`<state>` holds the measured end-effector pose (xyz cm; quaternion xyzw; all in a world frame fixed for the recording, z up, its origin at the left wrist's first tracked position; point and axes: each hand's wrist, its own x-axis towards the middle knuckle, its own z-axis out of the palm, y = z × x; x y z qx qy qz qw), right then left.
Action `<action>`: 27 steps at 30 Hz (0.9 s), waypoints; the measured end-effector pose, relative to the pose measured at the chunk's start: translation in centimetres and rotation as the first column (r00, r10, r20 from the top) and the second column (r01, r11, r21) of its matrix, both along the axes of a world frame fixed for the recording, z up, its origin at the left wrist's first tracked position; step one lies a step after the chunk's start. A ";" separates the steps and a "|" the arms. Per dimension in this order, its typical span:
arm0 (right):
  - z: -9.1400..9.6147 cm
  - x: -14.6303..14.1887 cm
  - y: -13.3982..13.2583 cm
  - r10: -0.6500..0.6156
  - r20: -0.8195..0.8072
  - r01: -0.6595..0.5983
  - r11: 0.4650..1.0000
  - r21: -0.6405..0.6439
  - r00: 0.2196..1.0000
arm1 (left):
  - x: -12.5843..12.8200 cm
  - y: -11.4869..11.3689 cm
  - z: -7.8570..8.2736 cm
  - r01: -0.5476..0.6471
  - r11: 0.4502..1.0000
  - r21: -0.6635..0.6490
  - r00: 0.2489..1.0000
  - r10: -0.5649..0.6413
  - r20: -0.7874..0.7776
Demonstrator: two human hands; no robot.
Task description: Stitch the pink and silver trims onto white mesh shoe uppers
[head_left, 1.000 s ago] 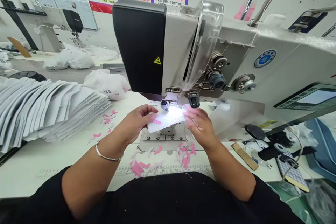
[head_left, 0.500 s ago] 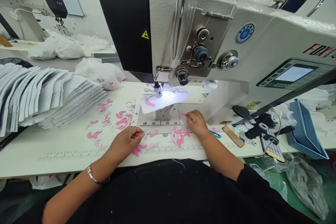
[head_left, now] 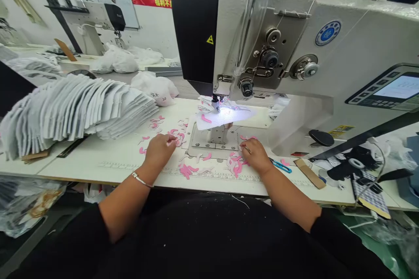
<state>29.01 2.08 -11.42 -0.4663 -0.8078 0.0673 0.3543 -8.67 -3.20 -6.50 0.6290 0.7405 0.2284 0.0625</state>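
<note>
A white mesh fabric piece [head_left: 225, 117] with a pink curved patch lies lit under the needle of the sewing machine [head_left: 294, 48]. My left hand [head_left: 159, 150] rests on the table among small pink cut pieces [head_left: 173, 136], its fingers curled over one of them. My right hand [head_left: 255, 155] lies right of the needle plate [head_left: 214, 141], fingers pinched together on a small pink piece. More pink pieces [head_left: 188, 169] lie scattered between my hands.
A tall fanned stack of white fabric pieces [head_left: 75, 111] fills the table's left. White plastic bags [head_left: 155, 88] sit behind it. Blue-handled snips [head_left: 280, 165], a brown strip [head_left: 309, 173] and black clutter [head_left: 356, 169] lie to the right. A second sewing machine [head_left: 98, 17] stands at the back left.
Both hands left the fabric under the needle and drew back to the table. The left hand then moved up and left to the pink pieces; the right stays near the plate.
</note>
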 end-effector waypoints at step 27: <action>0.0 -0.1 0.6 -0.016 -0.046 0.011 0.993 -0.116 0.999 | -0.6 11.8 1.0 -0.001 0.895 -0.445 0.997 -0.034 -0.070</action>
